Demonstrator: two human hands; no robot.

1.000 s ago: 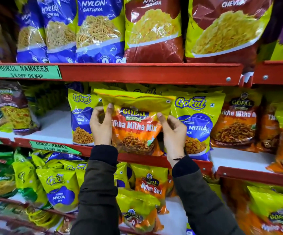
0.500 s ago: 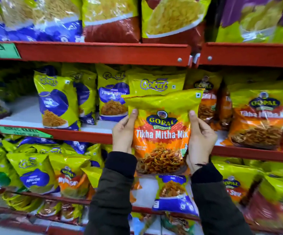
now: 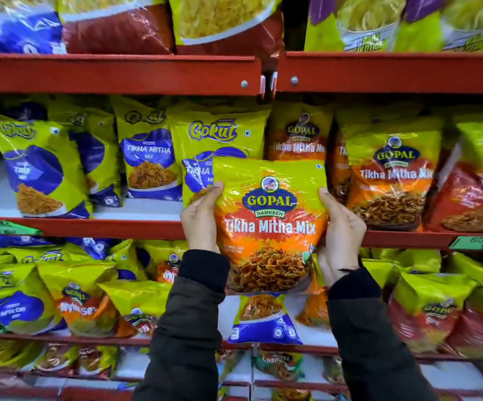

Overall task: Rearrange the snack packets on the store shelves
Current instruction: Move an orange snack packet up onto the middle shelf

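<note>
I hold a yellow and orange Gopal Tikha Mitha Mix packet [image 3: 269, 224] upright in front of the middle shelf [image 3: 136, 227]. My left hand [image 3: 201, 217] grips its left edge and my right hand [image 3: 340, 235] grips its right edge. Behind it stands a yellow and blue Gokul packet [image 3: 217, 137], partly hidden. To the right on the same shelf stand matching Gopal Tikha Mitha Mix packets [image 3: 390, 180], with another [image 3: 298, 134] just behind the held one.
More Gokul packets [image 3: 37, 166] fill the shelf's left side. Large bags sit on the red top shelf [image 3: 118, 73]. The lower shelf holds several mixed yellow packets [image 3: 84, 302] and a blue-bottomed packet [image 3: 263, 322]. A green label [image 3: 477, 243] is on the right rail.
Both hands carried the Gopal packet from among the Gokul packets rightward and out from the shelf; it now sits lower, near the Gopal packets. The view shifted right.
</note>
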